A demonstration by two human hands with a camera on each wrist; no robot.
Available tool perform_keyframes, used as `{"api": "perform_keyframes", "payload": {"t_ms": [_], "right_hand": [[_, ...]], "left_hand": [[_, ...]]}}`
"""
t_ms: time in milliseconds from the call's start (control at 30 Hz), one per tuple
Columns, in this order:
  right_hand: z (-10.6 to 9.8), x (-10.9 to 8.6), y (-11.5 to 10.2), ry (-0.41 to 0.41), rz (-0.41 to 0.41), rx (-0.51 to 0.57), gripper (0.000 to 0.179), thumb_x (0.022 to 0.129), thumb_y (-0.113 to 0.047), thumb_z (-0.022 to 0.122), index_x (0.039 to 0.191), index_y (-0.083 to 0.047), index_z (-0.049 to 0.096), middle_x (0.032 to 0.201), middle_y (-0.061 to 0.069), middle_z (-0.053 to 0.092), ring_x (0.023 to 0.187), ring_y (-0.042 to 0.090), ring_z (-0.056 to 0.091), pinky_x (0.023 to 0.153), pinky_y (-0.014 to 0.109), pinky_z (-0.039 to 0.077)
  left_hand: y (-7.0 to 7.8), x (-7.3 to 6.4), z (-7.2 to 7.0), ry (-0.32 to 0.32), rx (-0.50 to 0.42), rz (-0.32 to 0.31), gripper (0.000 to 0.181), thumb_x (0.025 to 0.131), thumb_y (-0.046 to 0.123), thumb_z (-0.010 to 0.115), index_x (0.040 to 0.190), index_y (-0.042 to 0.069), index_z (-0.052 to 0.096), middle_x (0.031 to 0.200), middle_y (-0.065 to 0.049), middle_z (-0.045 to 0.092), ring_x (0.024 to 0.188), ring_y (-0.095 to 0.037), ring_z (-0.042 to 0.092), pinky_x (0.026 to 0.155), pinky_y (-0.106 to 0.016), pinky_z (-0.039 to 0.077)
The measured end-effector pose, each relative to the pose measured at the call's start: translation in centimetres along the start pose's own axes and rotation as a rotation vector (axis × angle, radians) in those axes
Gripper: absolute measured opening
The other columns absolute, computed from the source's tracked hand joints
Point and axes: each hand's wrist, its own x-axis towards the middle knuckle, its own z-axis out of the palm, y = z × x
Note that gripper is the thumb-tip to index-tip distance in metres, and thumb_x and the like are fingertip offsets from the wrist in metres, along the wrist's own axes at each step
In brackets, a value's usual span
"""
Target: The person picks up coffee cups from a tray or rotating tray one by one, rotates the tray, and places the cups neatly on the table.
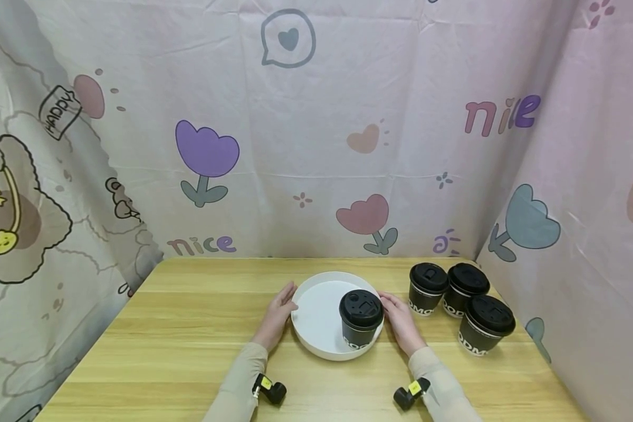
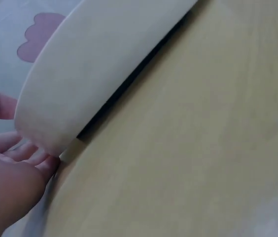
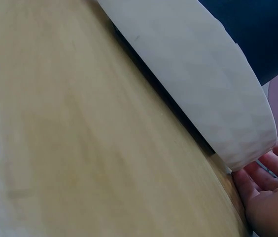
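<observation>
A round white tray (image 1: pixel 316 322) with a low rim is in front of me in the head view. On its right part stands a dark paper cup (image 1: pixel 360 334) with a black lid, upright. My left hand (image 1: pixel 275 316) grips the tray's left side; in the left wrist view its thumb is at the rim and its fingers (image 2: pixel 25 150) reach under the bottom edge. My right hand (image 1: pixel 402 321) holds the opposite side, and the right wrist view shows its fingers (image 3: pixel 264 173) curled below the tray's faceted wall (image 3: pixel 203 74).
Three more lidded cups stand close together at the right of the wooden table (image 1: pixel 190 328): one at the left (image 1: pixel 427 287), one behind (image 1: pixel 466 287), one nearer me (image 1: pixel 485 325). A patterned curtain (image 1: pixel 295 146) hangs behind the table and along its sides.
</observation>
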Motion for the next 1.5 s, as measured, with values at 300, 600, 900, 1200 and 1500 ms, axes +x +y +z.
{"api": "perform_keyframes", "payload": {"t_ms": [300,600,900,1200,1500], "right_hand": [[0.1,0.1,-0.1,-0.002,-0.006,-0.004,0.043,0.111,-0.010,0.049,0.143,0.018,0.055,0.142,0.021,0.067,0.103,-0.011,0.062,0.094,0.009,0.050],[-0.2,-0.1,-1.1,-0.027,0.001,-0.042,0.045,0.113,-0.010,0.044,0.147,0.018,0.052,0.152,0.033,0.056,0.109,-0.008,0.061,0.095,0.006,0.049],[-0.1,-1.1,-5.0,-0.047,-0.052,-0.120,0.046,0.113,-0.013,0.048,0.151,0.013,0.050,0.158,0.033,0.051,0.147,0.038,0.052,0.111,0.015,0.050],[0.1,-3.0,-8.9,-0.155,-0.233,-0.306,0.049,0.109,-0.018,0.058,0.153,0.004,0.053,0.159,0.025,0.055,0.150,0.041,0.050,0.122,0.029,0.044],[0.8,-4.5,-9.9,-0.449,-0.494,-0.598,0.072,0.093,-0.021,0.082,0.157,-0.005,0.052,0.162,0.026,0.050,0.150,0.053,0.044,0.121,0.075,0.036]], "left_hand": [[-0.1,0.0,-0.3,0.003,-0.059,-0.043,0.073,0.089,-0.008,0.046,0.161,-0.012,0.034,0.170,-0.034,0.031,0.162,-0.046,0.028,0.131,-0.043,0.033],[-0.3,0.0,-0.4,-0.012,-0.073,-0.039,0.074,0.089,-0.006,0.047,0.161,-0.014,0.033,0.172,-0.034,0.027,0.163,-0.046,0.023,0.133,-0.044,0.029],[-0.6,0.0,-0.5,-0.008,-0.071,-0.025,0.074,0.088,-0.005,0.048,0.160,-0.015,0.033,0.170,-0.037,0.028,0.161,-0.048,0.026,0.124,-0.029,0.040],[-0.2,-0.2,-0.5,-0.015,-0.093,-0.047,0.074,0.089,-0.007,0.047,0.161,-0.014,0.033,0.171,-0.035,0.029,0.162,-0.045,0.026,0.108,-0.014,0.044],[-0.3,0.0,-0.5,-0.011,-0.100,-0.041,0.074,0.089,-0.007,0.047,0.161,-0.015,0.032,0.171,-0.035,0.027,0.162,-0.045,0.025,0.103,-0.010,0.044]]}}
